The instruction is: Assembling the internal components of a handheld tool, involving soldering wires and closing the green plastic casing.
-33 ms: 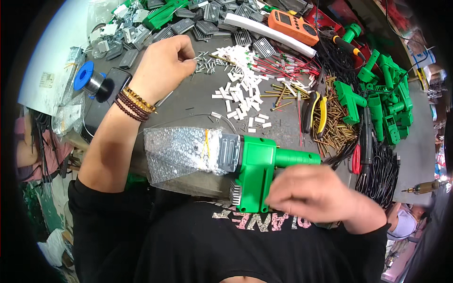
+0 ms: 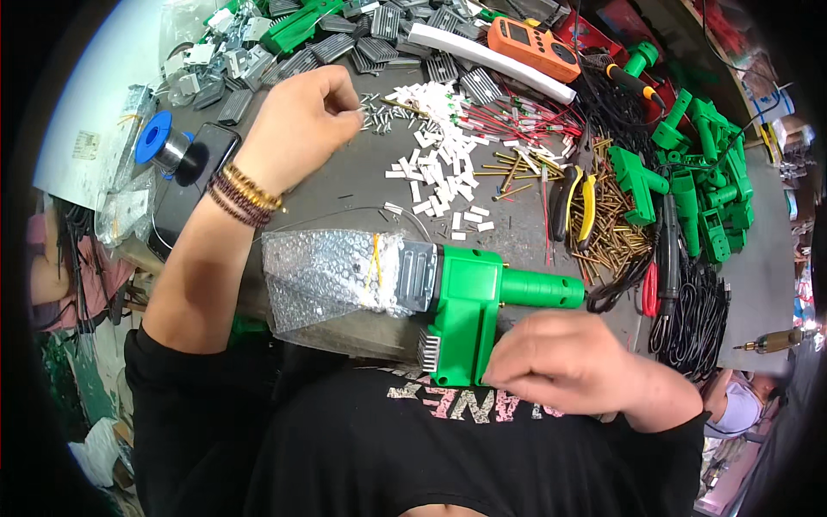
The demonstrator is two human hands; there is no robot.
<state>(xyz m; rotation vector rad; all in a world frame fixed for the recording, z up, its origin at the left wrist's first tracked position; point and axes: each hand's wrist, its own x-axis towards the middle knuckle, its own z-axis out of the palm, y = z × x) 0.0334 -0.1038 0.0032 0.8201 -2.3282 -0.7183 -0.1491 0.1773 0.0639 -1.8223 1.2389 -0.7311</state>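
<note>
Lying in front of me is a green plastic tool body (image 2: 466, 314) with a round handle (image 2: 541, 289) pointing right. Its grey metal end (image 2: 417, 276) goes into bubble wrap (image 2: 323, 271), held by a yellow rubber band (image 2: 376, 260). My right hand (image 2: 564, 362) is closed in a pinch at the body's near right corner, beside a screw hole; anything between its fingertips is hidden. Over the bench, my left hand (image 2: 301, 121) is pinched at the edge of a pile of small silver screws (image 2: 388, 116); what it holds, if anything, does not show.
White connector pieces (image 2: 439, 172), red wires (image 2: 517, 121) and long brass screws (image 2: 616, 198) lie beyond the tool. Yellow-black pliers (image 2: 586, 207), an orange multimeter (image 2: 534, 47), green housings (image 2: 711, 189) and black cables (image 2: 693, 314) are at right. A solder spool (image 2: 164, 142) stands left.
My right hand has come slightly down along the green body's near corner and shows less blur. My left hand has shifted a touch to the right beside the silver screws.
</note>
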